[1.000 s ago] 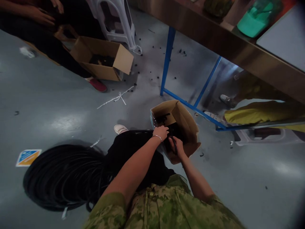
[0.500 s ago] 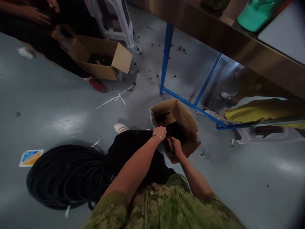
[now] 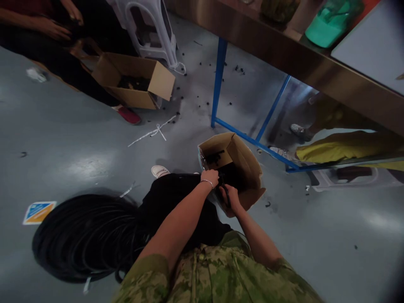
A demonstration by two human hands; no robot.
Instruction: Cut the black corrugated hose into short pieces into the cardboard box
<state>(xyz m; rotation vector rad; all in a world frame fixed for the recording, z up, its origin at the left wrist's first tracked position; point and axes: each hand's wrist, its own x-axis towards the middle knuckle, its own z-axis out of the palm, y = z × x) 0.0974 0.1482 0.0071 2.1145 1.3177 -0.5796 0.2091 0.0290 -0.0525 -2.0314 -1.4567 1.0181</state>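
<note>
My left hand (image 3: 211, 176), with a thin bracelet on the wrist, is closed at the near rim of an open cardboard box (image 3: 249, 166) on the floor. My right hand (image 3: 232, 198) is closed just beside it, gripping a black cable (image 3: 226, 194) that loops over the fingers. Both hands meet over the dark contents of the box; what the left fingers pinch is too small to name. A big coil of black cable (image 3: 85, 235) lies on the floor to my left, next to my black trouser leg.
A second cardboard box (image 3: 134, 80) stands far left by another person's hands and red shoe. A blue-legged table (image 3: 219, 80) with a green cap on top runs along the right. Someone in yellow trousers (image 3: 341, 149) sits under it. Small black bits litter the floor.
Both hands have stayed at the box rim, shifting only slightly. The view has drifted a little.
</note>
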